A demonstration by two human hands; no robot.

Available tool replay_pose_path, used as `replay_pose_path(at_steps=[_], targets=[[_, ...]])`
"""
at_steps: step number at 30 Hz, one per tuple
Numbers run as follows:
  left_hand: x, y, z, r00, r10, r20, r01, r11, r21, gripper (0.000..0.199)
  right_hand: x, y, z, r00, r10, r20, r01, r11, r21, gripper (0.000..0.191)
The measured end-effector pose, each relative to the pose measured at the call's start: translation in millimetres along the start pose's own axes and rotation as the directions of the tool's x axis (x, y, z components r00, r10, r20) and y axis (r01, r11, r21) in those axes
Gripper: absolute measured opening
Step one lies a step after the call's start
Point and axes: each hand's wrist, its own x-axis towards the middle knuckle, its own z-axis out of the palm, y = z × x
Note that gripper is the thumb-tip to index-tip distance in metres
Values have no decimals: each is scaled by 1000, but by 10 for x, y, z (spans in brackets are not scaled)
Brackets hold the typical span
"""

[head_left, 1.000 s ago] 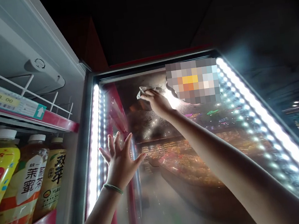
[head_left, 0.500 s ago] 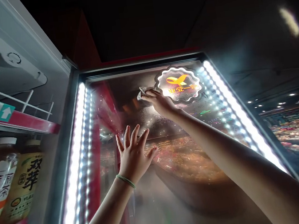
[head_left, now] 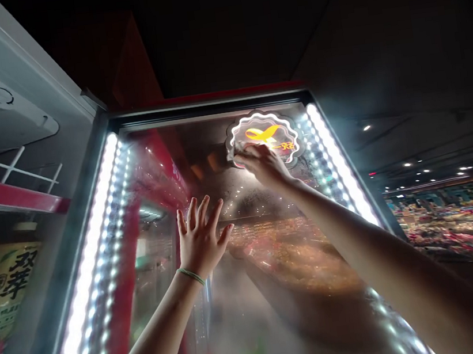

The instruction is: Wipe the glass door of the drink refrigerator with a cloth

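The glass door of a drinks cooler stands in front of me, lit by a bright LED strip on each side. Fingers spread, my left hand rests against the misted glass; a thin green band circles its wrist. Higher up, my right hand presses a crumpled pale cloth to the pane. That cloth is mostly hidden by the fingers and blurred. It overlaps the left part of a glowing scalloped sign with an orange logo.
At left is the cooler's inside, with a wire shelf rail, a red price strip and bottled drinks. Beyond the door at right lie blurred shop displays under small ceiling lights.
My right hand has moved the cloth right across the glass, from beside the sign onto its left part. My left hand keeps its spread pose. The whole view has shifted slightly.
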Motion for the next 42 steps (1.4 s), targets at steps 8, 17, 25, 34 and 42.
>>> replay_pose_path(at_steps=[8,17,25,34,42], targets=[[-13,-7,20,1000,6,13,-7,998,66,59,60,22,206,996,38,-79,-36,999,33,63],[-27,-6,63,1000,8,20,-10,995,95,57,-409,708,42,935,279,-219,-273,960,55,67],[-41,-24,120,999,-3,33,0,995,101,56,-596,726,122,981,163,-105,-158,986,50,72],[-55,-57,192,999,36,13,-37,986,163,57,-832,895,141,972,163,-169,-177,982,-72,67],[-56,-51,204,999,37,20,-41,983,182,57,-805,952,109,965,205,-163,-222,970,-95,52]])
